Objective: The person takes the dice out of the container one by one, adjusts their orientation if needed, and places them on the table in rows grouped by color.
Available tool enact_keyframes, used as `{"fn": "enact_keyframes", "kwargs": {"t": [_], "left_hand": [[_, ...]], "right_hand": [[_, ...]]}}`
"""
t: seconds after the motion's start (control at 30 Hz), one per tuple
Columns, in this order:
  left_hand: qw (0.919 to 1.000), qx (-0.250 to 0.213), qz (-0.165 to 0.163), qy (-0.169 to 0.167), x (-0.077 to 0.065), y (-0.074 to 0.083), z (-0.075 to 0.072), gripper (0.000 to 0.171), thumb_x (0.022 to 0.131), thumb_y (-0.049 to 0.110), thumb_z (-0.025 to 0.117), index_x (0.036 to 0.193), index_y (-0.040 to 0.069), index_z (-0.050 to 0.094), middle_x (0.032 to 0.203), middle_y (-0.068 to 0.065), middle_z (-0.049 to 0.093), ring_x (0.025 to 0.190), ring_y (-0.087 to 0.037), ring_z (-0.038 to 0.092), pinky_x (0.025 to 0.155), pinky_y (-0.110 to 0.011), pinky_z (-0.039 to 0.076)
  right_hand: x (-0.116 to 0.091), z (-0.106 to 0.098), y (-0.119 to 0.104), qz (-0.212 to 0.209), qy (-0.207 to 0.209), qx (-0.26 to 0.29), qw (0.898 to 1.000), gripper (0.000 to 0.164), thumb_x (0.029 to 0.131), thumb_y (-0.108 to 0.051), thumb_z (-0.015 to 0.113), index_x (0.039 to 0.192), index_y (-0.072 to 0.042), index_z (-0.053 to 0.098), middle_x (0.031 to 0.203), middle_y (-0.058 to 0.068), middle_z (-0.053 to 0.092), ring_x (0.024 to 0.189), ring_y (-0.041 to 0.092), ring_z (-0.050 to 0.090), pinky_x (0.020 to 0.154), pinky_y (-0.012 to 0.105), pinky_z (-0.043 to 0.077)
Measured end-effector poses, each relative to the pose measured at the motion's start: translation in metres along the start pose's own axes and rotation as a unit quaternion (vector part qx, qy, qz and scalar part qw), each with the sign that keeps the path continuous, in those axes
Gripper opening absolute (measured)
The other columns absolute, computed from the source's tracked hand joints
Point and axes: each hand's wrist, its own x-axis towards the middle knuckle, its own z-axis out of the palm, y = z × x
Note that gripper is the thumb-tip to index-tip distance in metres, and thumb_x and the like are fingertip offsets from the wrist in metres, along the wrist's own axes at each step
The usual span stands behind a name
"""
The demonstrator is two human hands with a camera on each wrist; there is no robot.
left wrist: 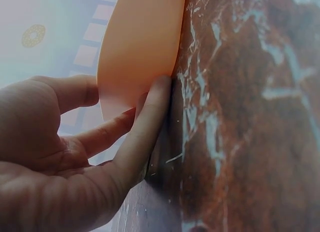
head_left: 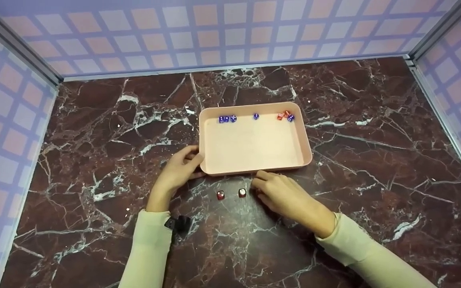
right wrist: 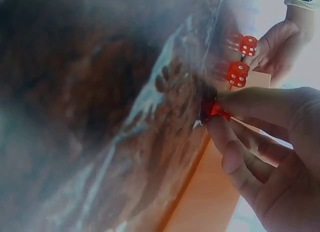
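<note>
A shallow peach-coloured tray [head_left: 254, 150] sits on the dark marbled table. At its near left corner my left hand [head_left: 177, 170] grips the wall, thumb at the rim and fingertips low on the outer side. Just in front of the tray's near side, my right hand [head_left: 284, 196] pinches a red die [right wrist: 219, 110] between thumb and fingers, close over the tabletop. Two more red dice stand in a row to its left, one die [head_left: 242, 193] nearer the right hand and another die [head_left: 220, 195] farther left.
Inside the tray, along its far wall, are several blue dice [head_left: 227, 119] at the left, a single blue die [head_left: 256, 116] near the middle, and red dice [head_left: 280, 116] beside a blue one at the right. Checkered panels [head_left: 222, 36] wall the table's back and sides.
</note>
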Motion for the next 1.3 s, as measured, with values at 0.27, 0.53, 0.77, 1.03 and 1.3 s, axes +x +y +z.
{"fn": "enact_keyframes", "kwargs": {"t": [0.27,0.53,0.77,1.03,1.3], "left_hand": [[0.9999,0.006,0.008,-0.004,-0.002,0.0,-0.001,0.046,0.109,0.013,0.055,0.151,-0.005,0.051,0.117,-0.019,0.057,0.098,-0.021,0.064,0.094,-0.037,0.065],[1.0,-0.001,0.003,0.008,-0.002,-0.001,0.0,0.051,0.109,0.014,0.058,0.156,-0.001,0.047,0.117,-0.018,0.054,0.097,-0.021,0.061,0.092,-0.038,0.066],[0.9998,-0.008,0.015,0.013,-0.002,-0.001,-0.001,0.053,0.108,0.012,0.06,0.158,0.002,0.046,0.12,-0.021,0.055,0.097,-0.022,0.063,0.088,-0.038,0.067],[0.9987,0.025,0.045,-0.003,-0.009,-0.005,0.0,0.058,0.104,0.005,0.06,0.157,-0.006,0.041,0.125,-0.026,0.057,0.103,-0.027,0.066,0.091,-0.039,0.066],[0.9952,0.072,0.066,0.003,-0.011,-0.004,0.004,0.066,0.096,0.002,0.061,0.158,-0.004,0.04,0.129,-0.027,0.059,0.115,-0.037,0.065,0.093,-0.041,0.064]], "right_hand": [[0.001,-0.026,0.001,0.0,0.018,0.039,0.999,0.008,0.094,-0.011,0.078,0.1,-0.009,0.072,0.095,0.003,0.067,0.075,0.018,0.067,0.065,0.03,0.063],[0.015,-0.048,0.034,0.091,0.059,0.024,0.994,0.013,0.091,0.002,0.075,0.104,0.003,0.073,0.097,0.014,0.071,0.078,0.03,0.071,0.07,0.038,0.066],[0.035,-0.052,0.088,0.133,0.09,0.049,0.986,0.022,0.089,0.008,0.072,0.111,0.007,0.07,0.107,0.023,0.068,0.079,0.037,0.071,0.071,0.048,0.065],[0.054,-0.037,0.123,0.15,0.118,0.071,0.979,0.037,0.088,0.008,0.071,0.125,0.008,0.07,0.133,0.023,0.064,0.087,0.038,0.067,0.082,0.051,0.06],[0.068,-0.04,0.127,0.183,0.078,0.025,0.98,0.047,0.09,0.01,0.065,0.135,0.001,0.068,0.144,0.016,0.062,0.117,0.046,0.067,0.094,0.061,0.059]]}}
